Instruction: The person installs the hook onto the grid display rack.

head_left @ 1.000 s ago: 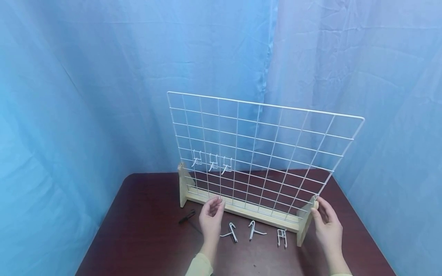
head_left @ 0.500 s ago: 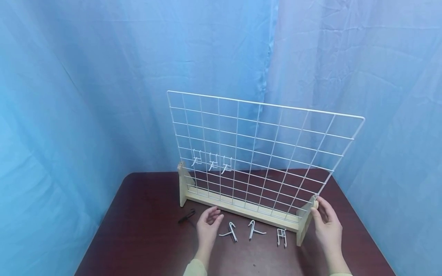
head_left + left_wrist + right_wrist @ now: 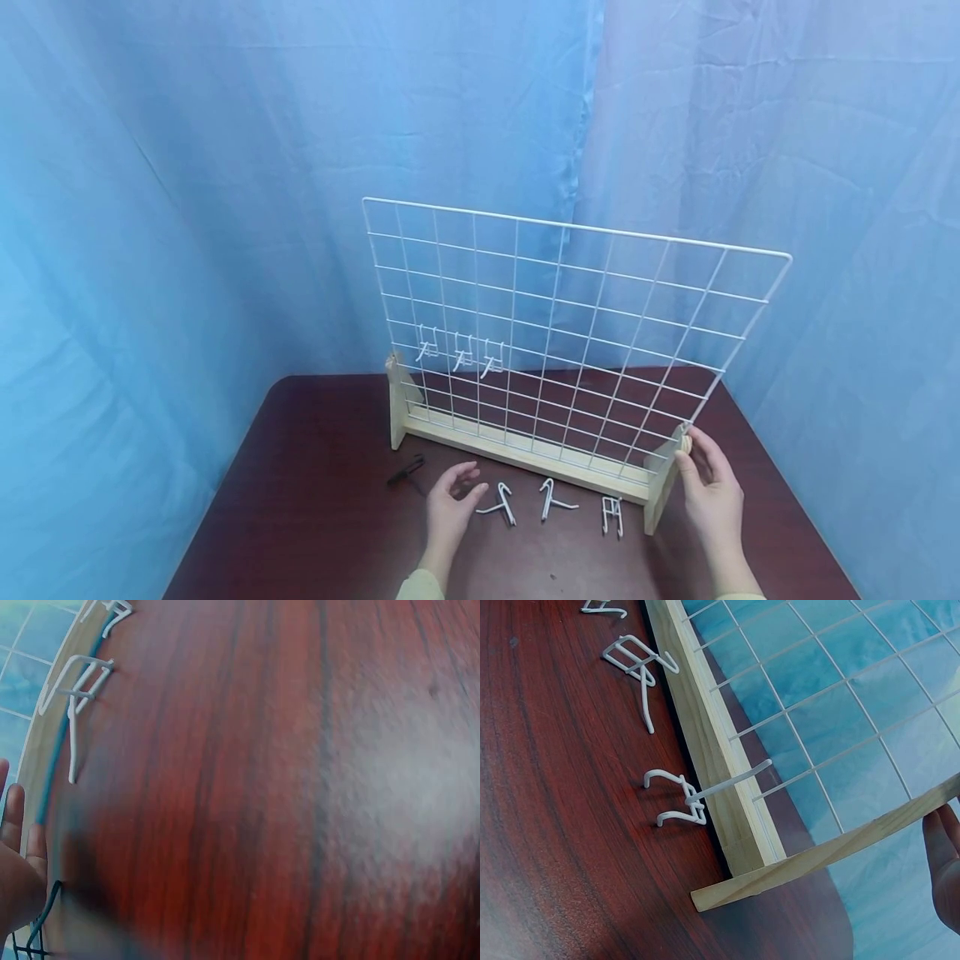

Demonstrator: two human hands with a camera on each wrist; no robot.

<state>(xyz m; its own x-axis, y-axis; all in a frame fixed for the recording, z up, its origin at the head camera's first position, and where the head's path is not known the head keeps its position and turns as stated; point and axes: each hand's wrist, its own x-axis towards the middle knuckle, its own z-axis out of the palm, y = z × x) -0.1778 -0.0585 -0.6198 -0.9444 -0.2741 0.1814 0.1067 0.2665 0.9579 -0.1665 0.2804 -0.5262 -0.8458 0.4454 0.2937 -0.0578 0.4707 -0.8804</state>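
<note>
A white wire grid panel [image 3: 562,225] stands upright in a pale wooden base [image 3: 525,456]. My right hand [image 3: 716,497] pinches a round wooden knob [image 3: 686,445] on the base's right end piece [image 3: 660,496]. Over the table, my left hand [image 3: 448,510] is held with fingers loosely bent and thumb apart, nothing between them. Its thumb is close to a white wire hook [image 3: 508,505] lying in front of the base. Beside that lie a second hook [image 3: 548,502] and a third [image 3: 697,801], nearest the right end piece.
Three white hooks, one of them the leftmost hook [image 3: 427,345], hang on the left part of the grid. A black hook [image 3: 407,471] lies on the dark red table [image 3: 315,500] left of my left hand. Blue curtains [image 3: 480,100] surround the table.
My left hand has drawn back from the lower grid and base toward the table's front, and its thumb and fingers have spread apart. My right hand stays at the knob.
</note>
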